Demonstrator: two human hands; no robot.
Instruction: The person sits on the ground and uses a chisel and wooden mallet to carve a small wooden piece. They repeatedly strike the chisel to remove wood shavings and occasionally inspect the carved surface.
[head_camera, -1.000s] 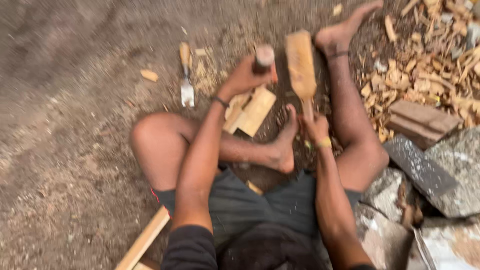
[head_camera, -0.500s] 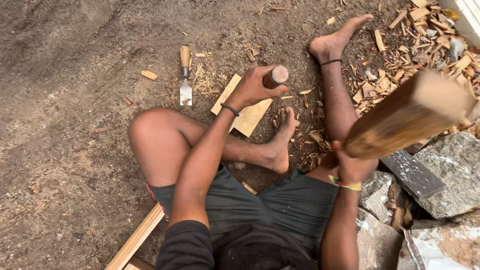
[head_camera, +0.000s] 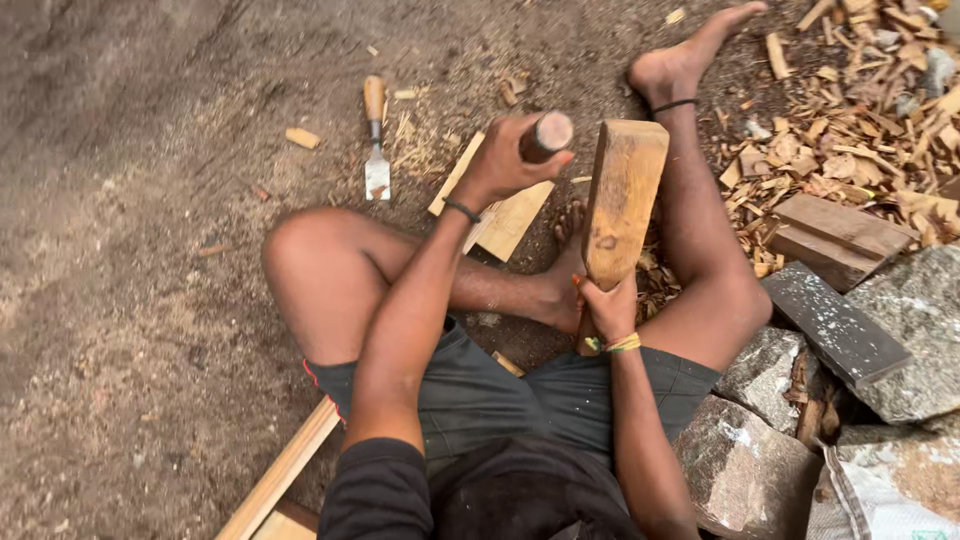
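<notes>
I sit on the dirt ground with one leg bent and one stretched out. My left hand (head_camera: 500, 160) grips the round wooden handle of a chisel (head_camera: 547, 135) held upright over a flat pale wood piece (head_camera: 510, 215) on the ground. My right hand (head_camera: 608, 308) holds a big wooden mallet (head_camera: 622, 200) by its handle. The mallet head stands just right of the chisel's handle top, close to it. The chisel's blade is hidden behind my hand.
A second chisel (head_camera: 376, 140) with a wooden handle lies on the dirt at upper left. Wood chips and offcuts (head_camera: 860, 110) pile at upper right. Rocks (head_camera: 750, 450) and a dark slab (head_camera: 835, 325) sit at my right. A wooden strip (head_camera: 285, 470) lies under my thigh.
The mallet swung up and back toward the camera half a second ago. Now it has come down beside the chisel handle. My left hand has stayed on the chisel.
</notes>
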